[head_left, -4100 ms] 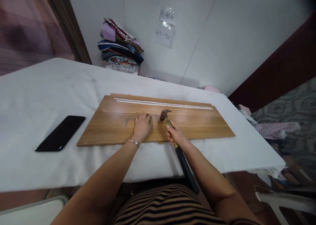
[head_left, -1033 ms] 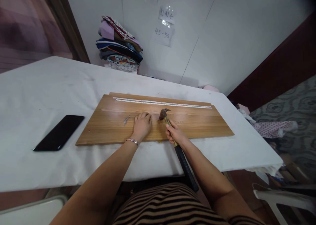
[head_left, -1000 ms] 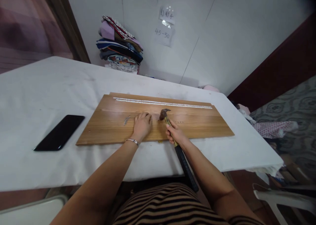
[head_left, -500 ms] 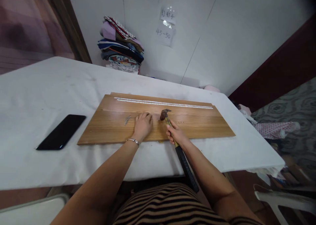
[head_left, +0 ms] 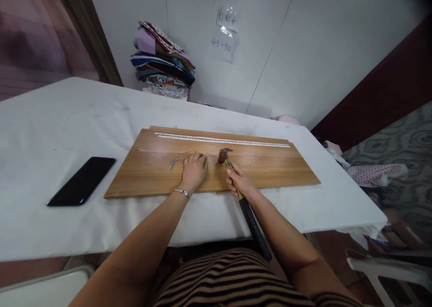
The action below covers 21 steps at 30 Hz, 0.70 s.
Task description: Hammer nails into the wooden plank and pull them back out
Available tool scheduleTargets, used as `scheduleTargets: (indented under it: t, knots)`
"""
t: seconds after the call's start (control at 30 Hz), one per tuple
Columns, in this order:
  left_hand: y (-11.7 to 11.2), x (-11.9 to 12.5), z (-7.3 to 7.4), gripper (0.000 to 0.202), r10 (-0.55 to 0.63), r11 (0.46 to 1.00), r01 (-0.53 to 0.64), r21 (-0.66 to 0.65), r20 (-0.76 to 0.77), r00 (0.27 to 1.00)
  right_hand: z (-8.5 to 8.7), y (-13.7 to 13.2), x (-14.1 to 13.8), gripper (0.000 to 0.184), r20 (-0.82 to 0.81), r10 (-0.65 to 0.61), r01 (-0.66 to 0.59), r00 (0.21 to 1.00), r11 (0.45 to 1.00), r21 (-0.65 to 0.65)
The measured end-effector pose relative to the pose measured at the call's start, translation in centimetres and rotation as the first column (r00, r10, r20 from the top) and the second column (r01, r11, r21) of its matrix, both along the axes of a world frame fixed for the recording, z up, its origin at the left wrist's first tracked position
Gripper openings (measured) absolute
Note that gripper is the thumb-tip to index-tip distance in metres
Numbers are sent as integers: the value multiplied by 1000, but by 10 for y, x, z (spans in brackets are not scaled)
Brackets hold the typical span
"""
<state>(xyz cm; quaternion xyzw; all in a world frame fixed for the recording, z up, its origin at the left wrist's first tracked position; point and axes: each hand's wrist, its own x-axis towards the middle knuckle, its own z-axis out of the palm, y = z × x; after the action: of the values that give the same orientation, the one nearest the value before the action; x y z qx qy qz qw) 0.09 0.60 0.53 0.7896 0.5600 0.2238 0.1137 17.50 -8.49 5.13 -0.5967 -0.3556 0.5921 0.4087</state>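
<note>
Gripping the hammer [head_left: 248, 215]: right hand [head_left: 241, 182], fingers wrapped round the upper handle, below the head. Rusty claw head, yellowish shaft, black lower grip slanting back toward the wearer. Head stands over the middle of the wooden board [head_left: 214, 179], just right of the other hand; whether it meets the surface is not clear.

Left hand [head_left: 195, 171]: palm down on the board, fingers close together and slightly bent; whether anything is pinched beneath the fingertips cannot be told. Silvery bracelet [head_left: 182, 193] at its wrist. The two hands are near each other, not touching.

Nails [head_left: 173, 163], a small loose heap: on the board, just left of the left hand.

Dark dots [head_left: 246, 166], a short row: on the board, right of the hammer head.

White strips [head_left: 222, 140], two, finely marked: lengthwise along the board's far side.

Phone, black [head_left: 82, 181]: flat on the white tablecloth [head_left: 111, 113], left of the board.

Folded cloths [head_left: 165, 60], one stack: at the table's far edge, against the wall.

Paper notes [head_left: 222, 46], two: on the wall, one above the other, the lower reading "45-50".

Striped top [head_left: 232, 280], tan and black: worn by the person, at the bottom edge.
</note>
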Motion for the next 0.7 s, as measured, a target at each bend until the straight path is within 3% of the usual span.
scheduleTargets:
  t: [0.7]
  knots:
    - [0, 0, -2, 30, -3, 1000, 3, 8, 19, 1000, -2, 0, 1, 78, -6, 7, -7, 1000, 1000, 11]
